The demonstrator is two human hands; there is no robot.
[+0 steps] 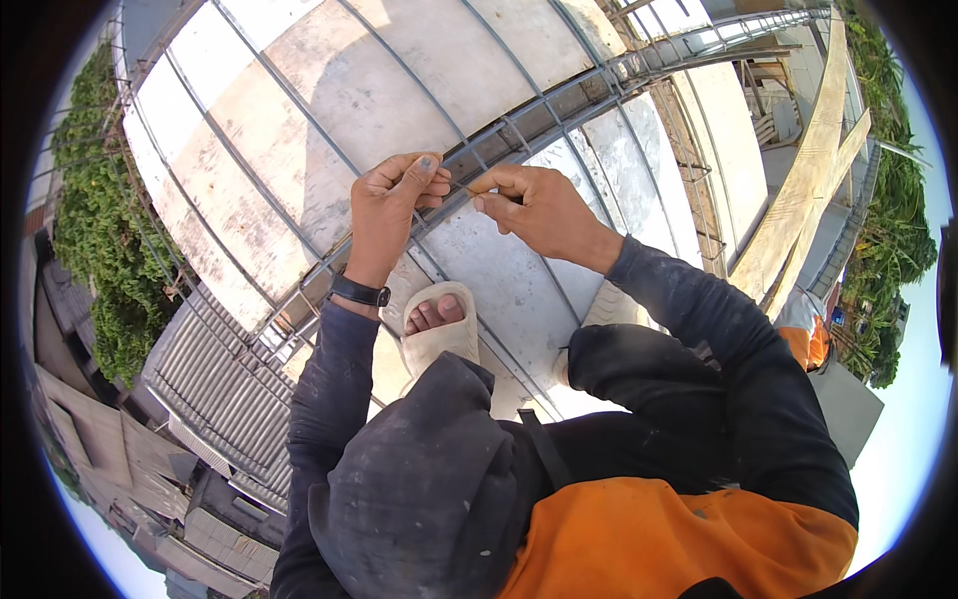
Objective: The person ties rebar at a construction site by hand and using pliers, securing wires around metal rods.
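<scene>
My left hand (400, 182), with a watch (359, 290) on its wrist, has thumb and fingers pinched together above a steel rebar beam cage (516, 133). Facing it, my right hand (535, 210) pinches with thumb and forefinger. A thin wire (459, 187) seems to run between the two sets of fingertips, barely visible and partly hidden by them. Just below the hands, the cage's long bars and stirrups lie in a gap between pale formwork panels (374, 82). Single rebars (292, 93) cross over the panels and meet the cage.
My sandalled foot (440, 318) rests on the nearer panel (486, 254), among crossing bars. Long wooden planks (801, 172) lie at the right. Beyond the left edge are a corrugated roof (217, 374), lower down, and trees (105, 277). Orange-and-white clothing (804, 341) shows at the far right.
</scene>
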